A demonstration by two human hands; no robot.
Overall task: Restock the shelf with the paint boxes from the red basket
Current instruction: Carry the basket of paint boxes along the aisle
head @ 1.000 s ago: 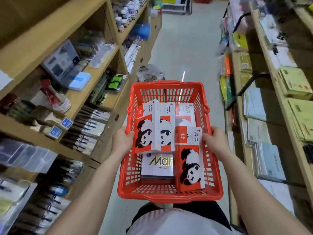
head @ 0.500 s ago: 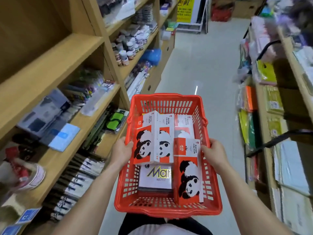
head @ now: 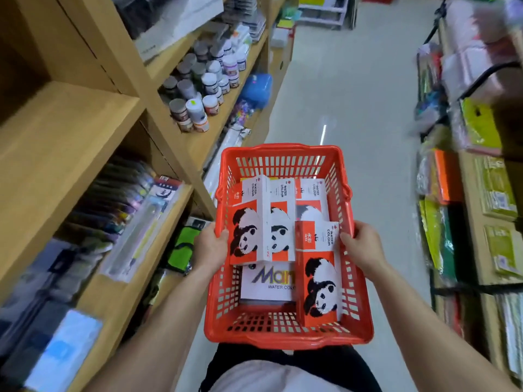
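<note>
Basket (head: 285,333), red and slatted, is held out over the aisle floor, gripped at both side rims. The left hand (head: 210,246) is clamped on the left rim, thumb hooked inside against a paint box (head: 245,233); the right hand (head: 363,244) is closed on the right rim, thumb over the edge. Inside, orange-and-white paint boxes printed with pandas are seen: two overlapped at the left, one at the near right (head: 318,281), another at the far right (head: 311,200). A white watercolour box (head: 267,282) is lying flat beneath them. To the left, a wooden shelf (head: 65,142) is seen, its upper board bare. Small paint jars (head: 202,89) are ranged on the far section.
</note>
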